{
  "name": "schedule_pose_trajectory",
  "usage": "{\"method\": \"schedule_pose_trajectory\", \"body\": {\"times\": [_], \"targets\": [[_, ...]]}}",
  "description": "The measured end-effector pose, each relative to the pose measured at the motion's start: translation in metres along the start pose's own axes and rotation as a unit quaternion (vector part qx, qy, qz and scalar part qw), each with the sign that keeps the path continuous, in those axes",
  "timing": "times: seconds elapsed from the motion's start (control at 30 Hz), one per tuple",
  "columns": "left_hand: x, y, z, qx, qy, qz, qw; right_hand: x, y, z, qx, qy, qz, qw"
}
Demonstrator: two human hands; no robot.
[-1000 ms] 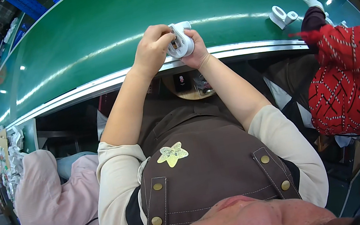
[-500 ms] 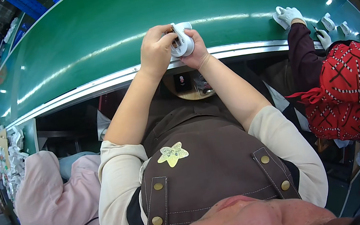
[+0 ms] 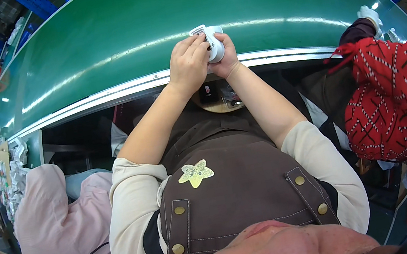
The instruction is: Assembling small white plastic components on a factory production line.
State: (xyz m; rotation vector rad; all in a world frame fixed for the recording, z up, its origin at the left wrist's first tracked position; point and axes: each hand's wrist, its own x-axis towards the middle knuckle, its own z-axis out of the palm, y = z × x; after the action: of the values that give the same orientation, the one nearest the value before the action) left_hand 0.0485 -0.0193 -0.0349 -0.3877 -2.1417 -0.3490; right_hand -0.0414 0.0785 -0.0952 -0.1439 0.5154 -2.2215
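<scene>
"White device (image 3: pixel 216 51) in our hands, then: where exactly do we have it?"

"We have it at the middle of the near edge of the green surface (image 3: pixel 141 18), by the metal rim (image 3: pixel 283 53). We can't tell whether it touches down."

"And how do our fingers stand?"

"Our right hand (image 3: pixel 227 57) is grasping it from the right. Our left hand (image 3: pixel 188 70) is up against its left side, the fingers (image 3: pixel 198 46) laid over it; we can't tell whether those grip or only press."

"Who do we have around us?"

"On our right, a co-worker in red patterned cloth (image 3: pixel 386 100), with a white-gloved hand (image 3: pixel 370 16) at the right end of the surface. On our left, a person in a pale pink top (image 3: pixel 66 227), with a heap of white pieces (image 3: pixel 17 162) farther off."

"Our own clothes?"

"We're in a brown apron (image 3: pixel 246 184) with a shiny yellow star (image 3: pixel 195 174) on its chest."
</scene>
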Motion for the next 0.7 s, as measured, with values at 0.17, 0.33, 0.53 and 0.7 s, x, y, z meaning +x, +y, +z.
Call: {"method": "schedule_pose_trajectory", "body": {"times": [0.17, 0.33, 0.53, 0.7], "targets": [[-0.005, -0.007, -0.023, -0.1, -0.097, 0.015, 0.99, -0.006, 0.004, 0.0, -0.012, -0.033, -0.053, 0.998], [-0.025, -0.047, -0.036, -0.067, -0.064, -0.058, 0.994, -0.022, 0.004, -0.009, -0.034, -0.037, -0.101, 0.994], [-0.086, -0.094, -0.024, 0.095, -0.142, -0.182, 0.968, -0.078, -0.02, 0.066, -0.041, -0.171, -0.215, 0.961], [-0.08, -0.083, -0.012, 0.094, -0.121, -0.17, 0.973, -0.172, -0.07, 0.147, -0.044, -0.39, -0.205, 0.897]]}}
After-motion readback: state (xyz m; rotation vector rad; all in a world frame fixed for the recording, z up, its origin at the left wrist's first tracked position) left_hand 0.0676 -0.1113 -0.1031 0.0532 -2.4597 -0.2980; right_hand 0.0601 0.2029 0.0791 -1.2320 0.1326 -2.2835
